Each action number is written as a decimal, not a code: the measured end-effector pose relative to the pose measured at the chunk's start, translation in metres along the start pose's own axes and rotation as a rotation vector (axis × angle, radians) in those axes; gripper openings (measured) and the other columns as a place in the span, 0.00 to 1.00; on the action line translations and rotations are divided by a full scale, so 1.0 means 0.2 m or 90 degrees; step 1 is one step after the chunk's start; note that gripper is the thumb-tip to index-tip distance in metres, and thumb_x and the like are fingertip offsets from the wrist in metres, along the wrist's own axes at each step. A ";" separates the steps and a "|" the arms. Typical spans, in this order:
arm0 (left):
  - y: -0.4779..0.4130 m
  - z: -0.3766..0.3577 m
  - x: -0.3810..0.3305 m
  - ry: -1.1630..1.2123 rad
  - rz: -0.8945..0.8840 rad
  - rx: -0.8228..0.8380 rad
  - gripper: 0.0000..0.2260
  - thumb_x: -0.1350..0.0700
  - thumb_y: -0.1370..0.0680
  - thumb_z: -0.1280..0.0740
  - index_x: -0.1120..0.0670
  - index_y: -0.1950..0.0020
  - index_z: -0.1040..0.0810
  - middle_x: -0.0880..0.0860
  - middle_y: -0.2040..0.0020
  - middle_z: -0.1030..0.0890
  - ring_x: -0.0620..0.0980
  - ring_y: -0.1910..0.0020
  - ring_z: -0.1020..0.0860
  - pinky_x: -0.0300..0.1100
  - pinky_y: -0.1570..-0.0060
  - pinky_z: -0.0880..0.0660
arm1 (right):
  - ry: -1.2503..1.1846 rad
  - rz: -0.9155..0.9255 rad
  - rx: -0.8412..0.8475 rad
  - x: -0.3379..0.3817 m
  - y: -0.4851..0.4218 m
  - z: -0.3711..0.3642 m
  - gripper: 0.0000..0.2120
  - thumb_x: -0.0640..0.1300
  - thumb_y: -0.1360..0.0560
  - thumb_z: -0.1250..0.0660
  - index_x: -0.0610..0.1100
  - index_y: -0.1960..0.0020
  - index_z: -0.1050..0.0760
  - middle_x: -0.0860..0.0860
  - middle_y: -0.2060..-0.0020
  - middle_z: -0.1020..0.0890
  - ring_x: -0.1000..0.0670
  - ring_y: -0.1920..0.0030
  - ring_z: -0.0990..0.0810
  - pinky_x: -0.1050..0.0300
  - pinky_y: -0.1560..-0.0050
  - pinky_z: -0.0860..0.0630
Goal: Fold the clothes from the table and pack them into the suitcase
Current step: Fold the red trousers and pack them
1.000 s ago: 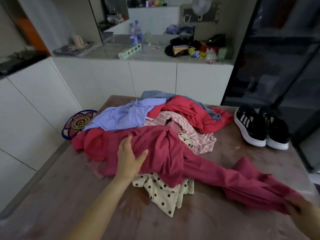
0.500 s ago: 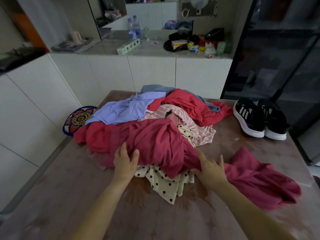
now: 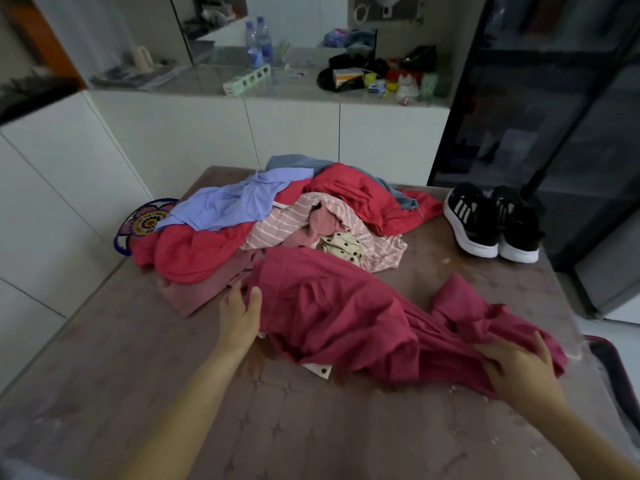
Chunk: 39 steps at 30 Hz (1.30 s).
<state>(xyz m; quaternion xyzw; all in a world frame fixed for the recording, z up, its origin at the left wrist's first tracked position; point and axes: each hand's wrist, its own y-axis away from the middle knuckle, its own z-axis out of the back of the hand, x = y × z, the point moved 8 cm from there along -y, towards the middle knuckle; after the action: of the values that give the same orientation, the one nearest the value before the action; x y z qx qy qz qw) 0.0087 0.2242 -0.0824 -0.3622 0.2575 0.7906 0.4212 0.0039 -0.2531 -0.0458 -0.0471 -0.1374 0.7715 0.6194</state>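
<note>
Patterned mat point(image 3: 145, 221): it hangs partly over the table's far-left edge, tucked under the pile, and any drag on the heap could tip it to the floor.
Pile point(image 3: 235, 202): unfolded clothes in lavender, red and striped pink lie heaped on the far half of the table point(image 3: 311, 427). The heap's near edge touches the garment being worked, so a hard pull risks hauling neighbours along.
Left hand point(image 3: 239, 315): thumb and fingers pinch the left edge of the magenta garment point(image 3: 329, 306), close against a dusty pink cloth. The risk is catching that second layer in the same pinch.
Magenta garment: it lies crumpled across the middle of the table between both hands and is not yet flat. Folding over the creases and the twisted right end would give a lumpy bundle.
Polka-dot cloth point(image 3: 320, 369): a corner peeps from beneath the magenta garment's near hem. It may get folded in or dragged off the front.
Sneakers point(image 3: 491, 220): the pair stands at the table's far right, apart from the fabric, and a wide sweep of cloth could snag them.
Right hand point(image 3: 519, 368): its fingers curl into the bunched right end, near the table's right edge. Slack here could slide over the side.
Suitcase point(image 3: 609, 368): it is probably the dark shape with a magenta rim below the right edge. It is mostly out of view, so it cannot be told whether it is open.
</note>
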 end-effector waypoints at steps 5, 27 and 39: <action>0.03 -0.18 -0.04 -0.050 0.022 0.117 0.37 0.34 0.31 0.34 0.58 0.30 0.31 0.56 0.35 0.24 0.55 0.35 0.27 0.53 0.35 0.31 | 0.007 -0.049 0.121 -0.07 0.12 -0.08 0.13 0.54 0.41 0.42 0.57 0.67 0.19 0.58 0.68 0.18 0.50 0.63 0.17 0.45 0.43 0.36; 0.48 -0.02 -0.55 0.037 -0.364 0.244 0.33 0.63 0.24 0.34 0.38 0.27 0.40 0.44 0.55 0.27 0.44 0.51 0.25 0.31 0.46 0.29 | -0.273 0.206 0.274 1.04 -0.75 0.00 0.16 0.46 0.27 0.32 0.57 0.42 0.28 0.57 0.42 0.23 0.52 0.36 0.29 0.37 0.27 0.56; 0.22 -0.15 -0.27 -0.506 -0.378 0.276 0.29 0.64 0.26 0.35 0.38 0.32 0.32 0.48 0.22 0.56 0.54 0.25 0.46 0.52 0.36 0.30 | -0.328 0.200 0.207 0.58 -0.31 0.02 0.16 0.35 0.33 0.34 0.50 0.48 0.25 0.61 0.56 0.19 0.58 0.56 0.20 0.55 0.53 0.22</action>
<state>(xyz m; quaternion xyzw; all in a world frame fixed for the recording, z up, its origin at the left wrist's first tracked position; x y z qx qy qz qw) 0.0024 0.1545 -0.0533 0.0025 0.1224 0.6421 0.7568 0.0350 -0.1288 -0.0138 0.2283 -0.1554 0.8557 0.4376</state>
